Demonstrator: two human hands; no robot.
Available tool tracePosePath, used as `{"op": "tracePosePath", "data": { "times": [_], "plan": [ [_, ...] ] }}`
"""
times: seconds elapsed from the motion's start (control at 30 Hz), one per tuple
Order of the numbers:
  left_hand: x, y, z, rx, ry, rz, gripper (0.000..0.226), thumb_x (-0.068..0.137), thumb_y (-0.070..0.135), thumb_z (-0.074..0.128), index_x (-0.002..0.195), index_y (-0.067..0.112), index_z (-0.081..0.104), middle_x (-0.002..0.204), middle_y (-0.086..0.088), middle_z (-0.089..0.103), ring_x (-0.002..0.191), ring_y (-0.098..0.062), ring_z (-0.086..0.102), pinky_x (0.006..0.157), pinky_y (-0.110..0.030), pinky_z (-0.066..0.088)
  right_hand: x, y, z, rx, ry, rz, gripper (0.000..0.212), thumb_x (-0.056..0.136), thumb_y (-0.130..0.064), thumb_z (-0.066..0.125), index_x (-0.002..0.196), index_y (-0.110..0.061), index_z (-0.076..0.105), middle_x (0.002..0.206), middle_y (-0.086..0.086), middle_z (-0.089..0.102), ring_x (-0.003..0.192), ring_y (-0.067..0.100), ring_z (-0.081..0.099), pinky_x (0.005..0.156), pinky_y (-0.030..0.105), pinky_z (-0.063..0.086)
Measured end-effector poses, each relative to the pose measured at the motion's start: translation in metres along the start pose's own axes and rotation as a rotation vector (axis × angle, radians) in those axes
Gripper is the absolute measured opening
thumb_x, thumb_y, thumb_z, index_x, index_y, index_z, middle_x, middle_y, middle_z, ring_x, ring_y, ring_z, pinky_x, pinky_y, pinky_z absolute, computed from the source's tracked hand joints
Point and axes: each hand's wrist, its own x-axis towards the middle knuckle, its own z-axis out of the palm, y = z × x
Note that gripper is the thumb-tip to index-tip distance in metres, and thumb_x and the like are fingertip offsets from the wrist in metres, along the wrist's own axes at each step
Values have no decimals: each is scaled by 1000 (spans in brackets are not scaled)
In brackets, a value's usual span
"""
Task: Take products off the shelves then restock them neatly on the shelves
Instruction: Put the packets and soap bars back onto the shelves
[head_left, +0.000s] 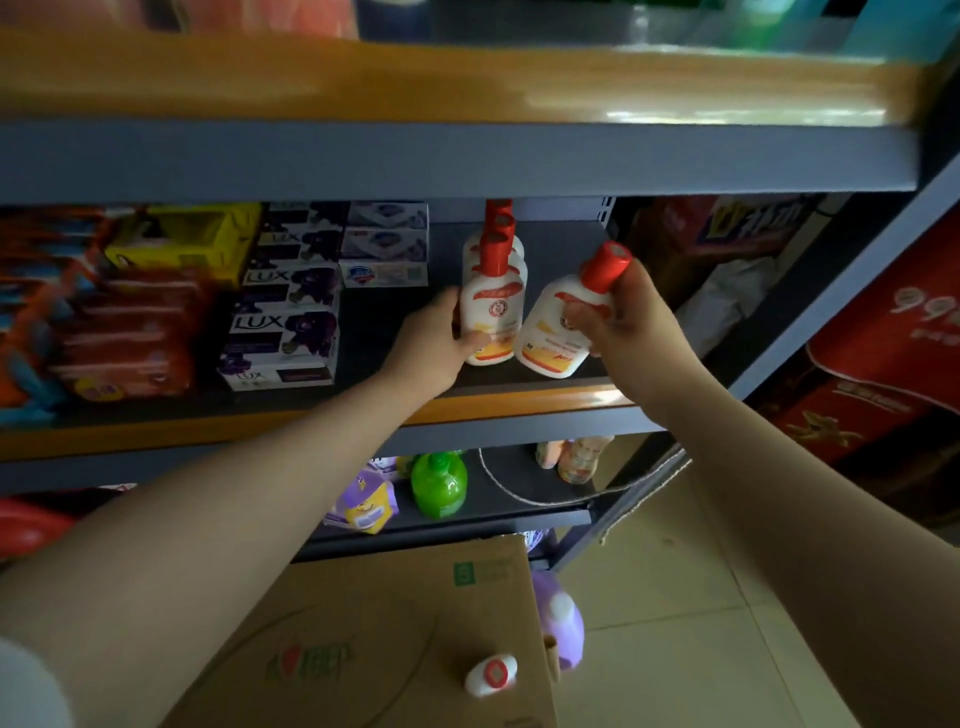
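Left hand grips an upright white, red-capped bottle; right hand grips a tilted twin just beside it.

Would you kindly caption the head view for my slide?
Left hand steadies a row of red-capped bottles; right hand holds another bottle tilted.

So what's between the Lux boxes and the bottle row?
Bare dark shelf in the head view, between the Lux boxes and bottle row; the left hand reaches across its front.
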Motion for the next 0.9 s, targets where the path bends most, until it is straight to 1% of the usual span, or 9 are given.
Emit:
{"op": "tracePosePath", "data": {
  "times": [0.1, 0.23, 0.4, 0.47, 0.57, 0.67, 0.8, 0.87, 0.9],
  "plan": [
    [5, -4, 3, 56, 16, -18, 27, 84, 15, 65, 110, 10, 55, 112, -9, 63, 101, -24, 60, 88, -40, 49, 9, 5, 7, -64, -66, -4, 35, 88, -16, 62, 118, -12, 46, 105, -1, 58, 100, 18, 56, 92, 40, 48],
    [8, -5, 7, 77, 60, 9, 22, 85, 14, 64, 104, 8, 57, 106, -11, 65, 95, -26, 62, 85, -43, 51, 16, 11, 16, -140, -121, -61, 33, 86, -20, 64, 114, -12, 48, 99, -5, 55, 95, 15, 54, 82, 30, 44],
    [10, -5, 7, 90, 129, 49, 22, 83, 9, 66, 103, 3, 58, 103, -9, 66, 97, -19, 61, 81, -26, 47, 27, 14, 25, -347, -46, -188, 42, 81, -16, 68, 117, -7, 48, 105, -3, 42, 92, 9, 40, 67, 13, 26],
    [8, -6, 6, 94, 127, 82, 21, 83, 7, 65, 102, 2, 59, 102, -10, 66, 96, -19, 62, 83, -27, 48, 27, 16, 28, -350, -17, -184, 43, 80, -12, 68, 116, -4, 47, 108, -1, 39, 90, 8, 38, 65, 14, 25],
    [5, -5, 3, 127, 149, 141, 18, 86, 5, 61, 104, 2, 59, 102, -10, 67, 96, -20, 62, 82, -27, 48, 25, 21, 33, -279, 27, -156, 46, 78, -8, 69, 118, -4, 46, 116, 7, 41, 91, 9, 39, 67, 15, 28],
    [-6, -4, -1, 136, 213, 215, 21, 87, 3, 56, 108, 2, 58, 105, -12, 64, 95, -24, 62, 81, -32, 50, 20, 26, 37, -224, 51, -119, 47, 78, -9, 70, 118, -7, 46, 113, 3, 44, 96, 7, 40, 70, 13, 29],
    [-36, -9, -4, 347, 316, 363, 26, 83, 10, 55, 108, 3, 57, 110, -15, 57, 96, -31, 56, 76, -39, 49, 11, 31, 41, -170, 78, -66, 44, 83, -15, 67, 120, -10, 45, 109, 3, 49, 102, 18, 50, 71, 12, 31],
    [-57, -14, -4, 438, 281, 430, 28, 82, 18, 48, 105, 6, 58, 108, -12, 58, 95, -30, 55, 74, -40, 47, 5, 34, 44, -257, 126, -56, 51, 86, -20, 65, 129, -7, 42, 119, 8, 48, 113, 23, 47, 77, 15, 30],
    [-67, -19, -4, 479, 257, 456, 29, 81, 20, 47, 105, 8, 58, 109, -10, 58, 97, -28, 52, 75, -40, 46, -1, 34, 45, -294, 179, -46, 55, 87, -21, 63, 134, -6, 39, 126, 11, 46, 118, 25, 44, 84, 18, 32]
  ]
}}
